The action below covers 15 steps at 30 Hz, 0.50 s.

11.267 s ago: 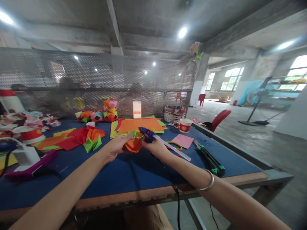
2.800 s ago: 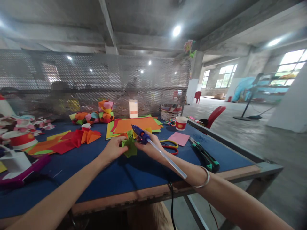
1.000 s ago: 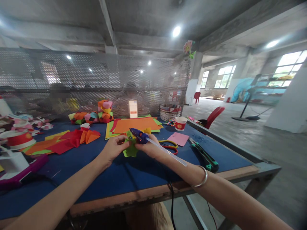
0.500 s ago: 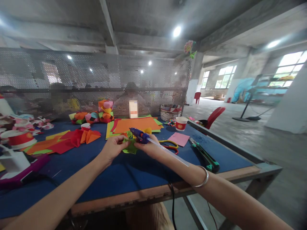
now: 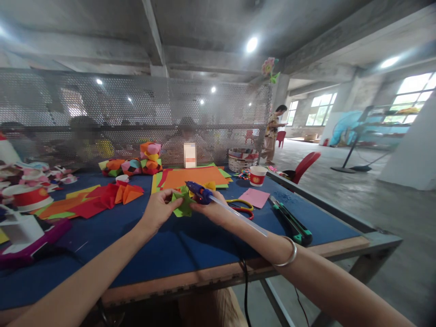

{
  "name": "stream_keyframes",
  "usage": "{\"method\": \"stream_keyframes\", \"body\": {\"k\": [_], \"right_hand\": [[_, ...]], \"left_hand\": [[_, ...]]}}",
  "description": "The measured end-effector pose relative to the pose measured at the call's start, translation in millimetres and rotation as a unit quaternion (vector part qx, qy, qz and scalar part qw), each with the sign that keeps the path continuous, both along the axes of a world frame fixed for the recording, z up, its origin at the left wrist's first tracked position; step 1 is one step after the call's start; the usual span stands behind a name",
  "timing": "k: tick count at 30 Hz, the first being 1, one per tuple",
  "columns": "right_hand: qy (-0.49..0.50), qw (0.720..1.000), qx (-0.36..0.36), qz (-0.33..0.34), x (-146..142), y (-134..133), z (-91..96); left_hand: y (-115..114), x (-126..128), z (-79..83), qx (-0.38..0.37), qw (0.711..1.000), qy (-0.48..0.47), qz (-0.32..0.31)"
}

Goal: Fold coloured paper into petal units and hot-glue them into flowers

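My left hand (image 5: 157, 210) pinches a folded green paper piece (image 5: 182, 205) above the blue table (image 5: 170, 247). My right hand (image 5: 213, 210) grips a blue hot glue gun (image 5: 200, 191), its clear glue stick pointing back toward my forearm. The gun's nozzle points left, at the top of the green piece. A bit of yellow paper shows behind the gun. Both hands are close together, just in front of a stack of orange and green paper sheets (image 5: 194, 177).
Folded red and orange pieces (image 5: 116, 195) lie to the left. Scissors (image 5: 241, 206), pink paper (image 5: 256, 197), a green-tipped cutter (image 5: 291, 222) and a paper cup (image 5: 257, 175) lie to the right. A mesh screen (image 5: 136, 118) backs the table; a person stands beyond it.
The green piece has been turned and lifted slightly in my left fingers. The glue gun stays at its top edge. A person has come into view past the screen's right end.
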State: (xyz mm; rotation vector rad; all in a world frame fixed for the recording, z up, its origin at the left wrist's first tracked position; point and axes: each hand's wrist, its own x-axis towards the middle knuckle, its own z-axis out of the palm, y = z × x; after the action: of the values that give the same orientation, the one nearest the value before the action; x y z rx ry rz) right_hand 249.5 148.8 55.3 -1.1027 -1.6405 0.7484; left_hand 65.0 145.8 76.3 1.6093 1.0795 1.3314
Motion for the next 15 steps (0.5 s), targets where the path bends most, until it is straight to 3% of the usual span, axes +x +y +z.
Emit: {"method": "stream_keyframes", "body": {"k": [5, 15], "right_hand": [[0.007, 1.0, 0.006, -0.004, -0.2, 0.2, 0.6], [-0.014, 1.0, 0.001, -0.009, -0.7, -5.1, 5.8]], "left_hand": [[4.0, -4.1, -3.4, 0.032, 0.995, 0.082, 0.041], [-4.7, 1.2, 4.3, 0.048, 0.994, 0.098, 0.005]]}}
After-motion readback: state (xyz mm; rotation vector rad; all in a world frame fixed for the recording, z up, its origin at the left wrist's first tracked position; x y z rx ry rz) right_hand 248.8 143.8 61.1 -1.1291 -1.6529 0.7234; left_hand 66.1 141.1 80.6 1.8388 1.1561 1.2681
